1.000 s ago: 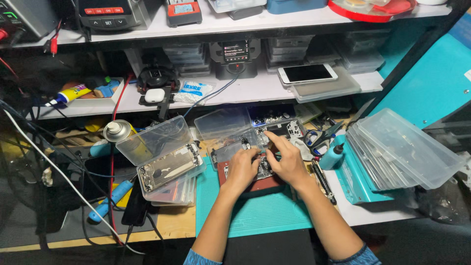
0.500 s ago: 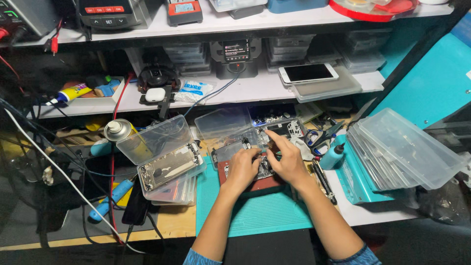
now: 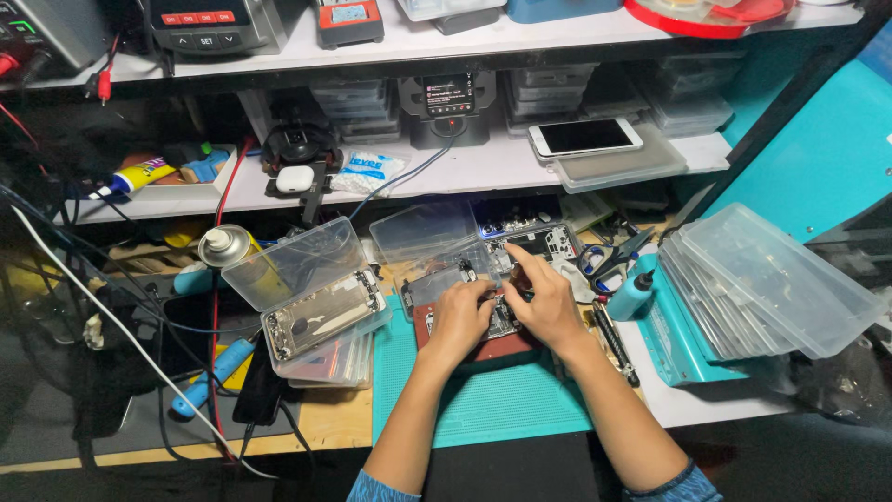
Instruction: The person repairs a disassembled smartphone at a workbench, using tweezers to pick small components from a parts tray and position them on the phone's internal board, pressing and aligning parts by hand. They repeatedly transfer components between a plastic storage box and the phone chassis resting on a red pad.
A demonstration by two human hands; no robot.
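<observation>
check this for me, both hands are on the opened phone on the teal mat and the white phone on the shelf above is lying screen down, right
Not quite. The head view shows the white phone on the shelf lying screen up, its dark glass facing the camera. The rest holds: the left hand and right hand are both on the opened phone over the teal mat.

Two bare forearms come up from the lower edge of the head view, each ending in a bare hand: the left hand (image 3: 462,321) and the right hand (image 3: 548,302). No gloves, rings, watch or wristband show on either. At the very bottom edge a short strip of sleeve shows on each arm, a blue-teal knit with a fine mottled pattern, pushed up near the elbows. Fingernails look short and unpainted, as far as the view lets one tell
</observation>
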